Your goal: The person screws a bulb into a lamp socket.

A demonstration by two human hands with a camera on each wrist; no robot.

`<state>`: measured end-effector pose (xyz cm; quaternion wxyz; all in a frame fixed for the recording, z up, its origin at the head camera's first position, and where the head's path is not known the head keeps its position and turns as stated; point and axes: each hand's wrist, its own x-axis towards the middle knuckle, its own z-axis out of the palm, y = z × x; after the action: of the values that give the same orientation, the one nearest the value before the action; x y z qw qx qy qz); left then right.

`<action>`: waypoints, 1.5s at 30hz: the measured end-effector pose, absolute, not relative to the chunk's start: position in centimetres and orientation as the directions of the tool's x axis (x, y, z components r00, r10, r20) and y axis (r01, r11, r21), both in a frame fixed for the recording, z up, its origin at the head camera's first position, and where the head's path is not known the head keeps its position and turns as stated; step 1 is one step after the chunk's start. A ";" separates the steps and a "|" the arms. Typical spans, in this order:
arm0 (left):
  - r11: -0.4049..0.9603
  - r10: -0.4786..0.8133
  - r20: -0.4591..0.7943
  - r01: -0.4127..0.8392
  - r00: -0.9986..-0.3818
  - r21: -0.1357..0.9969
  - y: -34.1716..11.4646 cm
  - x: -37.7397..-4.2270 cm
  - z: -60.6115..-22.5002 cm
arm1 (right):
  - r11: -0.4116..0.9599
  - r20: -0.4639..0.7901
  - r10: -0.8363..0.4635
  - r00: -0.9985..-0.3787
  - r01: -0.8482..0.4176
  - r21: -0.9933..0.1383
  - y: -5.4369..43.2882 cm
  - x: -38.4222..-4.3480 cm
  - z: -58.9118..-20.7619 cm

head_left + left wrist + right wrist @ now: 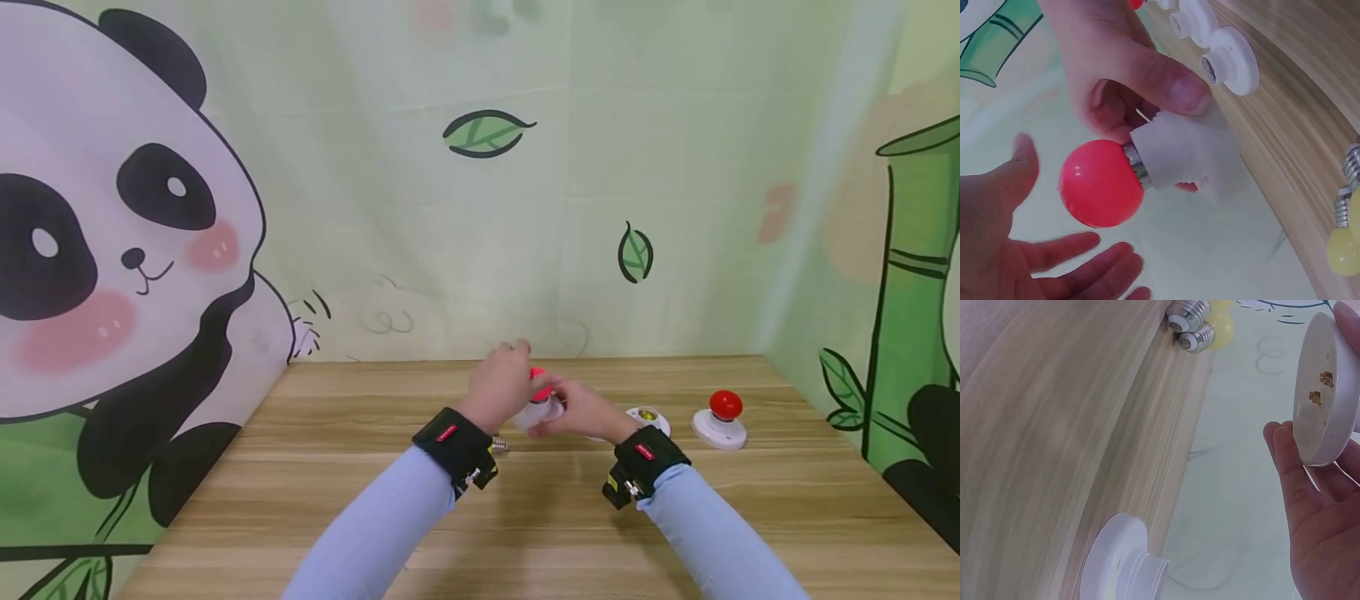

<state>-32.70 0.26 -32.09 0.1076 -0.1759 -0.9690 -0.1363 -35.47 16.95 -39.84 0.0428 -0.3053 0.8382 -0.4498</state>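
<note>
My right hand [588, 410] grips a white lamp socket [1169, 150] by its round base, lifted above the table and tipped so the mouth faces my left hand. A red bulb [1100, 184] sits in that mouth, part of its metal thread showing outside. In the left wrist view, my left hand [1035, 250] is spread around the bulb, thumb and fingers straight and apart from it. The right wrist view shows the underside of the socket base [1316, 394] with two brass terminals, the right fingers at its edge.
Two more white sockets, one nearer [1241, 65] and one behind [1197, 22], stand on the wooden table [337, 500]. Farther right, another red bulb [726, 405] is mounted in its socket. Yellow bulbs [1344, 253] lie left of the hands. A printed cloth [375, 208] hangs behind.
</note>
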 end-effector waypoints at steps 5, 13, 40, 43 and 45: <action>0.932 0.277 0.300 0.331 -0.913 0.146 0.4 -32.6 -32.3 | 0.418 0.193 -0.539 -0.820 -0.459 -0.784 16.8 -35.4 -39.7; 0.925 0.303 0.291 0.354 -0.907 0.141 0.3 -32.2 -32.3 | 0.449 0.211 -0.535 -0.818 -0.487 -0.749 16.7 -35.6 -39.9; 0.852 0.387 0.193 0.430 -0.902 0.300 0.0 -32.5 -31.4 | 0.447 0.223 -0.533 -0.816 -0.496 -0.744 17.0 -35.4 -40.1; 0.888 0.333 0.230 0.386 -0.914 0.249 0.3 -32.4 -31.5 | 0.444 0.210 -0.523 -0.826 -0.475 -0.760 17.0 -35.3 -40.0; 0.916 0.297 0.268 0.352 -0.917 0.191 0.6 -32.3 -31.6 | 0.443 0.207 -0.514 -0.833 -0.464 -0.767 17.0 -35.2 -40.0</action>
<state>-32.32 0.56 -31.62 0.1176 -0.1669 -0.9718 -0.1183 -35.20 17.03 -39.96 0.0283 -0.2879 0.8489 -0.4424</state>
